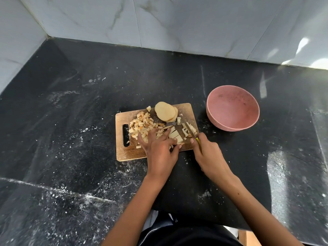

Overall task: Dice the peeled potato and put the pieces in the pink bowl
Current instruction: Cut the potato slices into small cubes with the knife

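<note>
While the left hand [156, 148] lies with fingers spread and nearly straight, pressing down on a cluster of potato strips [174, 134] on the cutting board [127, 153], the right hand [206, 153] is curled round the yellow handle of a knife [190, 130], whose blade angles away from it across the strips. A heap of diced pieces [143, 124] sits just beyond the left hand's fingertips, and a stack of uncut slices [165, 111] lies farther out, ahead of both hands. The pink bowl [232, 108] stands on the tabletop [71, 121] beyond and to the outside of the right hand; it looks empty.

Raw potato is likely firm and light but wet with starch, so the strips may slide under the blade; pinning them from above, fingertips well back from the edge, seems the safest hold. The small dice would probably scatter if pinched, so scooping them with a cupped palm or off the blade should serve better.
</note>
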Action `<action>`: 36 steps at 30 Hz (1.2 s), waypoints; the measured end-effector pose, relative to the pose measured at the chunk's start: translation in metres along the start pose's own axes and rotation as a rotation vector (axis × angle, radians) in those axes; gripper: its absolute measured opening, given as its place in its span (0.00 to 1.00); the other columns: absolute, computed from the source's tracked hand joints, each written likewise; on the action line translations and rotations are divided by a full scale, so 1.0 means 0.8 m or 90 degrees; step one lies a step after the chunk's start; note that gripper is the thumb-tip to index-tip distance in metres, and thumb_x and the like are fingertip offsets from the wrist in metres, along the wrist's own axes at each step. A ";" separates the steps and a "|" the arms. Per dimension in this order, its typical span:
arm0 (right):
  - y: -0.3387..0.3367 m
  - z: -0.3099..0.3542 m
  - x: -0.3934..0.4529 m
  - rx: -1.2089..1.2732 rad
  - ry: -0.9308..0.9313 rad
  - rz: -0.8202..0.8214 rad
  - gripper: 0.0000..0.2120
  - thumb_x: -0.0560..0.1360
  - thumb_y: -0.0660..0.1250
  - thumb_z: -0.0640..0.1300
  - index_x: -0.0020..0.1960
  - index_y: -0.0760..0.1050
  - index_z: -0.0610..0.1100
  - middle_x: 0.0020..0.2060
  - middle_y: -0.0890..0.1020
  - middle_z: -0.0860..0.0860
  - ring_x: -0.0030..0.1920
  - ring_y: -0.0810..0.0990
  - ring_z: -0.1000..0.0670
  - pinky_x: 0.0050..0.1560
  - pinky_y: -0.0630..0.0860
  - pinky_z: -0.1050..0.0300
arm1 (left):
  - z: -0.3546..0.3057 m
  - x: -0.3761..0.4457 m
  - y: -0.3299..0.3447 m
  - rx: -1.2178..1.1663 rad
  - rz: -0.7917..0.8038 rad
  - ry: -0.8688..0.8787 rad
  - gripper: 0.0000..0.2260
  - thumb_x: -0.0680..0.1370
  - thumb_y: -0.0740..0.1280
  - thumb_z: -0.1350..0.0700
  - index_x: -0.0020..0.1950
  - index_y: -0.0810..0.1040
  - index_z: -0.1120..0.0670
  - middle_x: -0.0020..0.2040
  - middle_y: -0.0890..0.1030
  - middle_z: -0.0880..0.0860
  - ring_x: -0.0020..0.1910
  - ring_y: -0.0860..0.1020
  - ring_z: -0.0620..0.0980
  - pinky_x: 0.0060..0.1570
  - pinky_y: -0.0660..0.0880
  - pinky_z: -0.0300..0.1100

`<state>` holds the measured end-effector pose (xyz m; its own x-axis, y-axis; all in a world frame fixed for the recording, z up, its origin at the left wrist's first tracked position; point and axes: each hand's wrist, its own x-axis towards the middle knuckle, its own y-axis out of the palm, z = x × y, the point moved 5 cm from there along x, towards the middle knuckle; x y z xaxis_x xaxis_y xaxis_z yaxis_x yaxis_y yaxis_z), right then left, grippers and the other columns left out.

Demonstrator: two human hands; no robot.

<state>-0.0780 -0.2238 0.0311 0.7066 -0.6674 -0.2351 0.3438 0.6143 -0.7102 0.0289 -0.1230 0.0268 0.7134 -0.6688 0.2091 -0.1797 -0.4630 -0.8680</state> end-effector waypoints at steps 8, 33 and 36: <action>0.012 0.008 -0.020 -0.113 0.019 0.092 0.11 0.83 0.49 0.51 0.54 0.64 0.44 0.35 0.76 0.46 0.38 0.77 0.41 0.39 0.73 0.49 | -0.001 0.006 0.002 0.012 0.001 -0.010 0.05 0.67 0.78 0.52 0.40 0.85 0.49 0.54 0.84 0.48 0.58 0.75 0.57 0.64 0.48 0.52; 0.024 0.005 -0.048 -0.216 0.164 0.207 0.10 0.84 0.47 0.49 0.51 0.60 0.43 0.51 0.79 0.40 0.52 0.78 0.39 0.43 0.70 0.50 | 0.000 0.006 0.008 0.011 0.041 -0.027 0.04 0.68 0.78 0.54 0.41 0.86 0.50 0.55 0.83 0.47 0.59 0.73 0.56 0.66 0.52 0.59; 0.030 0.005 -0.046 -0.211 0.170 0.185 0.09 0.84 0.46 0.48 0.50 0.59 0.44 0.50 0.79 0.40 0.52 0.78 0.38 0.43 0.69 0.50 | 0.000 0.005 0.007 0.013 0.037 -0.026 0.04 0.69 0.77 0.54 0.42 0.86 0.50 0.55 0.83 0.48 0.59 0.73 0.56 0.66 0.53 0.60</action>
<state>-0.0933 -0.1827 0.0253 0.5469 -0.5997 -0.5842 -0.0881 0.6527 -0.7525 0.0309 -0.1283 0.0230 0.7291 -0.6700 0.1400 -0.2081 -0.4119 -0.8871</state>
